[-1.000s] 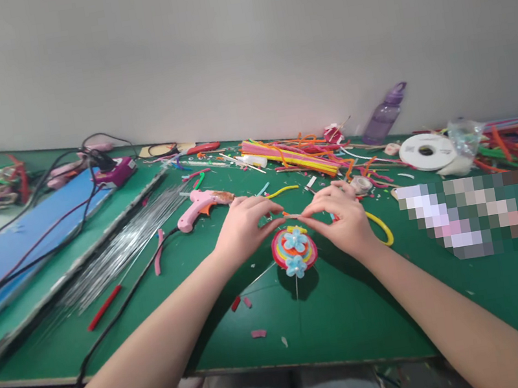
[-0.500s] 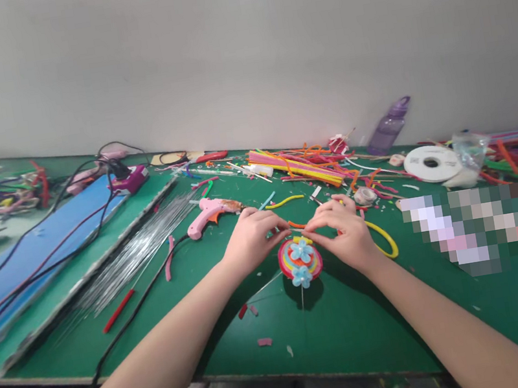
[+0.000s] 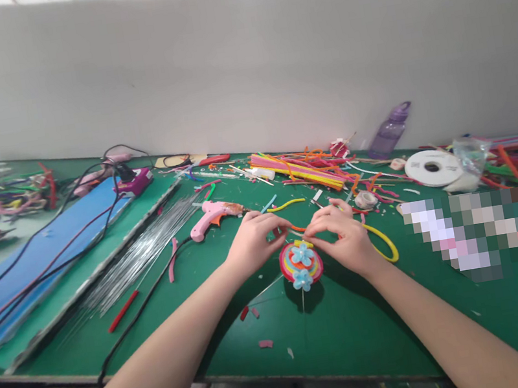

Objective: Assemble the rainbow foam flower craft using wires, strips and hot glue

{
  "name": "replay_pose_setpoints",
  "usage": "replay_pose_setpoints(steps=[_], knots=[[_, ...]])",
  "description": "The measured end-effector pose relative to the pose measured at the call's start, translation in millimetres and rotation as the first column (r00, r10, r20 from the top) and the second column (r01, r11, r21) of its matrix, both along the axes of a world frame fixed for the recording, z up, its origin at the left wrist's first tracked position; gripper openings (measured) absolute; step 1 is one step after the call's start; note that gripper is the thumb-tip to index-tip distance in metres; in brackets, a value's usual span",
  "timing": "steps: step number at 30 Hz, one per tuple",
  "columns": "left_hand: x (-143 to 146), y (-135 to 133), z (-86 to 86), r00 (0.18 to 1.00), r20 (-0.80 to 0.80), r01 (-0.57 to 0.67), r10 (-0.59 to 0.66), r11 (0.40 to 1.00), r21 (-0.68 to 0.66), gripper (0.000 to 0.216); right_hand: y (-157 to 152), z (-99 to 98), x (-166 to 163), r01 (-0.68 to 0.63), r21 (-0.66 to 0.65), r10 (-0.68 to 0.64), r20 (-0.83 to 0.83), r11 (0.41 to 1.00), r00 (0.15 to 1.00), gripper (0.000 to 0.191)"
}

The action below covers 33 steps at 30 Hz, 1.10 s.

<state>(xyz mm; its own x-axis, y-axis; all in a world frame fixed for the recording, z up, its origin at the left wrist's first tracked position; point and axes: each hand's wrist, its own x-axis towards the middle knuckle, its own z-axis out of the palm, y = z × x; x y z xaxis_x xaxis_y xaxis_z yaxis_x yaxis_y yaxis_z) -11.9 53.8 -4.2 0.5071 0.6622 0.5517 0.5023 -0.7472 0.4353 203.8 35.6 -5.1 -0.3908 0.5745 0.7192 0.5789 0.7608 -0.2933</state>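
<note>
A round disc (image 3: 317,270) of coiled red, yellow and orange strips hangs just over the green table, with two light-blue flowers (image 3: 303,255) on its face and thin wires below. My right hand (image 3: 341,233) pinches at the disc's upper edge, beside a short yellow piece (image 3: 304,244). To the left, my left hand (image 3: 258,236) is closed in a pinch near the same edge; what sits between its fingertips is too small to make out. A yellow curved strip (image 3: 387,242) lies behind my right hand. Beyond my left hand rests a pink glue gun (image 3: 211,216).
Straight wires (image 3: 150,254) lie in a bunch at left, beside a blue board (image 3: 52,253) crossed by cables. Coloured fuzzy stems (image 3: 299,171) are heaped at the back. A white spool (image 3: 432,168) and a purple bottle (image 3: 389,132) stand at right. Small scraps (image 3: 266,344) dot the front.
The view has shifted slightly. Both hands stay at the disc's upper edge; the left thumb and forefinger have bent into a rounder loop. The disc keeps nearly the same place.
</note>
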Motion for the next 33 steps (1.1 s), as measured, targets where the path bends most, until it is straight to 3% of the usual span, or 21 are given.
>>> replay_pose_setpoints(steps=[10,19,27,33], knots=[[1,-3,4.5,0.999,0.037,0.013,-0.010,0.997,-0.082,0.007,1,-2.0,0,0.003,-0.026,-0.003,-0.004,1.000,1.000,0.005],[6,0,2.2,0.992,0.099,-0.069,0.081,0.990,-0.119,0.012,-1,-3.1,-6,-0.004,-0.025,0.003,-0.042,1.000,0.999,0.013],[-8,11,-2.2,0.964,0.123,-0.227,0.237,0.970,-0.088,0.015,6,-4.5,4,0.077,0.030,-0.072,-0.124,0.997,0.990,0.013],[-2,4,-3.3,0.981,0.043,-0.188,0.189,0.982,-0.033,0.018,8,-9.7,5,0.087,0.011,-0.086,-0.090,0.996,0.992,0.012]])
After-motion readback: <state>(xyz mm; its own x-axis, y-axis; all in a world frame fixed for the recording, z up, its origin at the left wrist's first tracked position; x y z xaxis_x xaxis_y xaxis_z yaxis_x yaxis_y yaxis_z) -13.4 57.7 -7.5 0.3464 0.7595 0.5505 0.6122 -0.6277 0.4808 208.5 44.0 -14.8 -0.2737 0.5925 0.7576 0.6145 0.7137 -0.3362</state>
